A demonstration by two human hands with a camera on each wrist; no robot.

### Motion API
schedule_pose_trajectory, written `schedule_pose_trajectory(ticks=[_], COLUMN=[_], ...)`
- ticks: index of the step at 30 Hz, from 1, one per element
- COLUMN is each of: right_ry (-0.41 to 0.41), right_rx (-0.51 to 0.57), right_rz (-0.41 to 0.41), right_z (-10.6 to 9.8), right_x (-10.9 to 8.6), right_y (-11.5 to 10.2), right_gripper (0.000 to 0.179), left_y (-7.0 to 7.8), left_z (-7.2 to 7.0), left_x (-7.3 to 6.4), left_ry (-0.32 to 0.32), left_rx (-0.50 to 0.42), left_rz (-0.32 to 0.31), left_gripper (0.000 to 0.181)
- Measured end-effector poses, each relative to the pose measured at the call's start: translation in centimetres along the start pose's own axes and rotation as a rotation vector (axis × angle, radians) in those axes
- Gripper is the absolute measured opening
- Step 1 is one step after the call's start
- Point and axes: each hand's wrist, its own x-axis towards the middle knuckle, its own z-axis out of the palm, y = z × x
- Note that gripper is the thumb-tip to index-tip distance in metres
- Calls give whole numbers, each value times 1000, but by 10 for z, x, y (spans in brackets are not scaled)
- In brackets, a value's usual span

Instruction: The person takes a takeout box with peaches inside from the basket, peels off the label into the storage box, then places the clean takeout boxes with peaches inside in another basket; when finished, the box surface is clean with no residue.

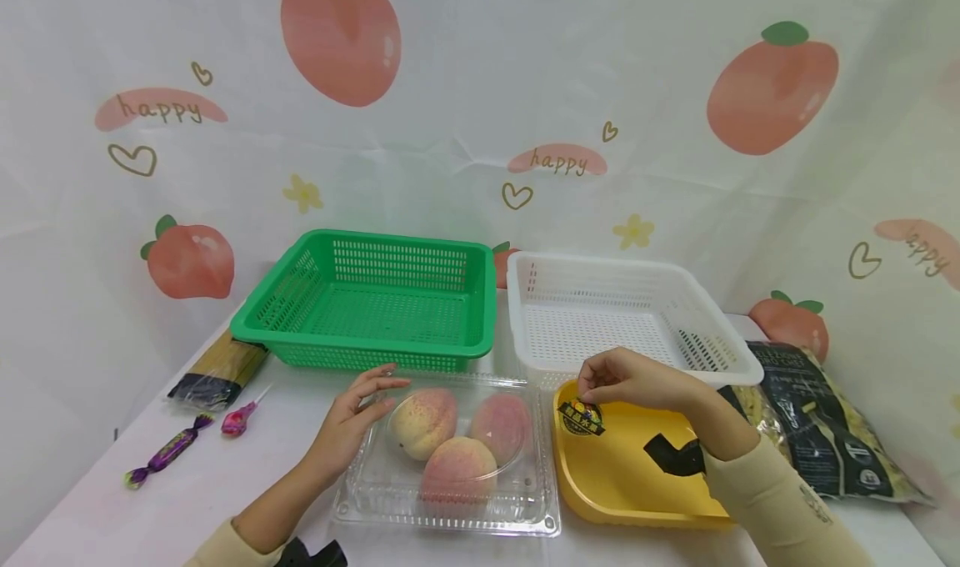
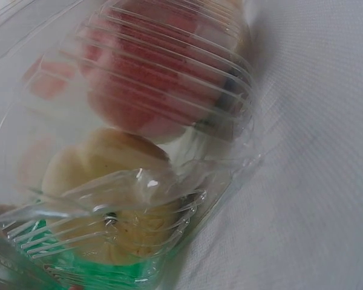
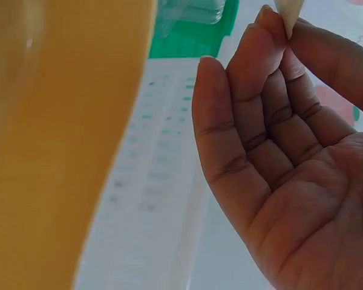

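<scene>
A clear plastic clamshell box [image 1: 450, 509] with three peaches [image 1: 459, 467] inside is in the middle of the table, its lid down over the fruit. My left hand [image 1: 352, 421] rests at the box's far left corner, fingers loosely extended along the lid. Over the yellow tray [image 1: 637, 467], my right hand [image 1: 618, 379] pinches a dark round fruit sticker [image 1: 581, 417] by its edge between thumb and index finger. From the right wrist view, the sticker's pale back [image 3: 289, 13] shows at the fingertips. The left wrist view has the peaches close behind ribbed plastic, the left hand mostly out of frame.
A green basket [image 1: 360, 354] and a white basket [image 1: 637, 263] stand behind the box and tray. At left lie a brown packet [image 1: 221, 371], a purple wrapped candy [image 1: 168, 452] and a pink lollipop [image 1: 238, 418]. Dark food bags [image 1: 825, 425] lie at right.
</scene>
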Motion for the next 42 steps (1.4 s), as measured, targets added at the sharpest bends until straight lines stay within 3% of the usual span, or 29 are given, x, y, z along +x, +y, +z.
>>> schedule_pose_trajectory(ticks=[13, 25, 37, 42], right_ry=[-5, -17, -41, -66], right_rx=[80, 117, 43, 49], right_rz=[-3, 49, 124, 119], right_z=[2, 4, 10, 11], right_x=[-17, -26, -24, -24], right_y=[30, 49, 61, 60], right_gripper=[16, 18, 13, 14], left_y=[-2, -2, -3, -3], left_z=[-1, 0, 0, 0], left_x=[0, 0, 0, 0], left_ry=[0, -2, -5, -8], left_rx=[-1, -7, -8, -9], left_rz=[-1, -4, 6, 10], left_gripper=[27, 27, 27, 27])
